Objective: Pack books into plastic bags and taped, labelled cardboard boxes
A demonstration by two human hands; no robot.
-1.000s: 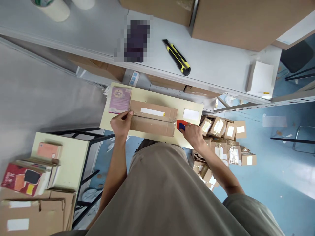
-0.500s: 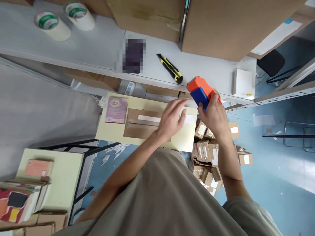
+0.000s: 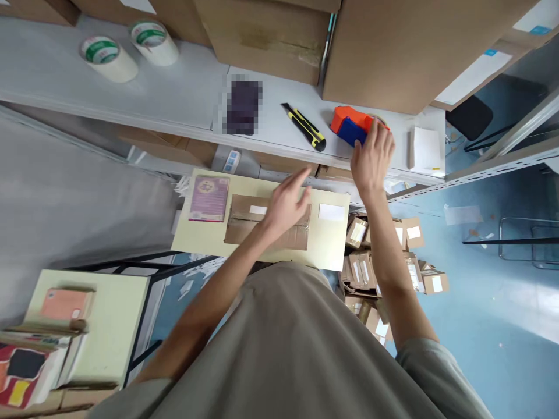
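Observation:
My right hand (image 3: pixel 372 157) has its fingers closed over the near end of an orange and blue tape dispenser (image 3: pixel 348 123), which sits at the front of the grey shelf (image 3: pixel 183 102). Part of the dispenser is hidden under those fingers. Above a flat, taped cardboard package (image 3: pixel 290 237) on the pale yellow table (image 3: pixel 325 250), my left hand (image 3: pixel 286 203) is open, fingers stretched out and holding nothing. A white label (image 3: pixel 331 212) lies on the table right of the package. To its left is a purple book (image 3: pixel 209 199).
A yellow and black box cutter (image 3: pixel 304 127) lies left of the dispenser. Two tape rolls (image 3: pixel 109 58) stand farther left, and large cartons (image 3: pixel 271 41) line the back. White paper slips (image 3: pixel 424 148) are stacked at the right end. Small parcels (image 3: pixel 360 270) pile on the floor.
My right hand has carried the tape dispenser forward, from in front of the shelf edge onto the shelf. My left hand has shifted left over the package, uncovering the white label.

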